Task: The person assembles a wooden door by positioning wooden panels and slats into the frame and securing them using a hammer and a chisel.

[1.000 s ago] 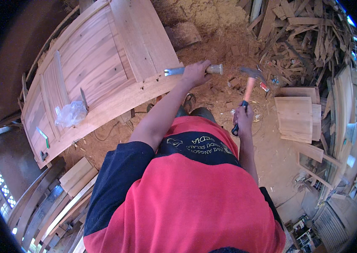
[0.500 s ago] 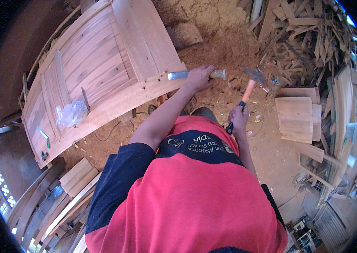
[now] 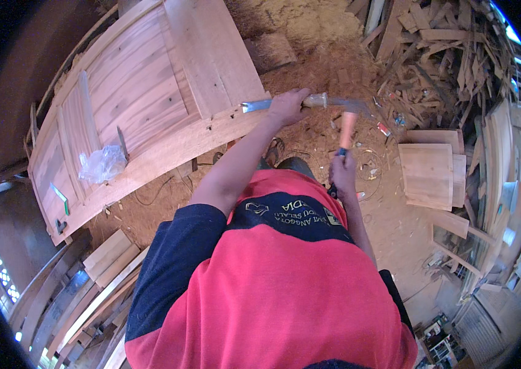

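Note:
In my left hand (image 3: 287, 109) is a wide chisel (image 3: 255, 106), its blade pointing left against the near right corner of a panelled wooden door (image 3: 218, 98). The fingers wrap round its pale handle, whose end sticks out to the right. My right hand (image 3: 342, 172) grips the dark lower handle of a hammer (image 3: 347, 128) with an orange shaft. Blurred by motion, the hammer's head is at the butt of the chisel; whether they touch I cannot tell. Small dark slots show along the door's edge.
On the door lie a clear plastic bag (image 3: 102, 165), a green-edged tool (image 3: 61, 198) and a small dark tool (image 3: 61, 226). Offcuts (image 3: 451, 61) are heaped at the far right, with flat panels (image 3: 427, 173) nearer. Planks (image 3: 110, 255) lie at the left, and shavings cover the floor.
The hammer has swung left, bringing its head to the end of the chisel's handle. My left hand and the chisel have shifted only slightly.

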Demonstrator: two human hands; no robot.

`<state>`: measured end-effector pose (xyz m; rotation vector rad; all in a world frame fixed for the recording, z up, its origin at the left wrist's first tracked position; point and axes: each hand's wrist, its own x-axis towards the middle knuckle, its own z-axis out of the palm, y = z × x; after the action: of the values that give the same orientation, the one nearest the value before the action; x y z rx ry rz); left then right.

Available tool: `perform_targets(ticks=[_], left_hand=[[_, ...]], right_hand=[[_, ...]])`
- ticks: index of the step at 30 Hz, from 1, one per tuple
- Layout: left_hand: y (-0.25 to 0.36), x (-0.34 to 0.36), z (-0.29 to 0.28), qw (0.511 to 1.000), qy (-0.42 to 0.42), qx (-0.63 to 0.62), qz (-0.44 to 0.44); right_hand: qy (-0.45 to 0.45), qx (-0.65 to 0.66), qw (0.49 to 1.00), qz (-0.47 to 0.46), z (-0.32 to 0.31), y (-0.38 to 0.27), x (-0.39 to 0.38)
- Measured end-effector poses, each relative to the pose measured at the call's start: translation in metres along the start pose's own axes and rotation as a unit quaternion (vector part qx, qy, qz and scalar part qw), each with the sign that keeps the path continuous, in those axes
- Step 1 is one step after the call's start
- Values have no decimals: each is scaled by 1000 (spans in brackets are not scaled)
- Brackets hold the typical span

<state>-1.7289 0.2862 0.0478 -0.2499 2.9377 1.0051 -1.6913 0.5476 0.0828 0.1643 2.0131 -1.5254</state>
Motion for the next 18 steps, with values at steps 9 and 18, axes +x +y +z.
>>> perform_targets(ticks=[9,18], left_hand=[[0,-31,13,1000,-4,-26,9],[-36,-56,-21,999,-5,23,-32]], right_hand=[[57,150,987,0,-19,-20,-1],[59,141,988,-21,-34,-27,-2]])
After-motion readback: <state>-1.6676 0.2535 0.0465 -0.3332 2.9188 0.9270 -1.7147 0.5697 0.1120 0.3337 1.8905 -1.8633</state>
